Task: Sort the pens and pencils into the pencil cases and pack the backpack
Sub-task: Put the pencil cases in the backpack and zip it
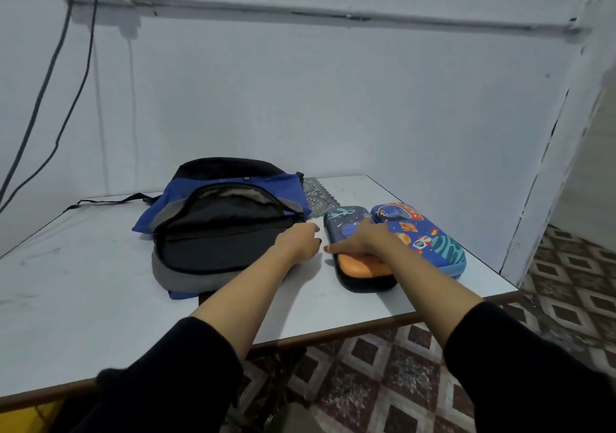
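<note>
Both arms reach out over the white counter (100,266). The right hand (358,237) lies flat on the dark pencil case (361,266) with the orange end — fingers spread, pressing on its lid rather than pinching it. Just beyond that hand, touching the dark one, sits the blue pencil case (430,236) with planets on it. The left hand (298,241) is loosely curled, holding nothing, right at the edge of the backpack (216,226) — which lies unzipped and gaping open to its left.
</note>
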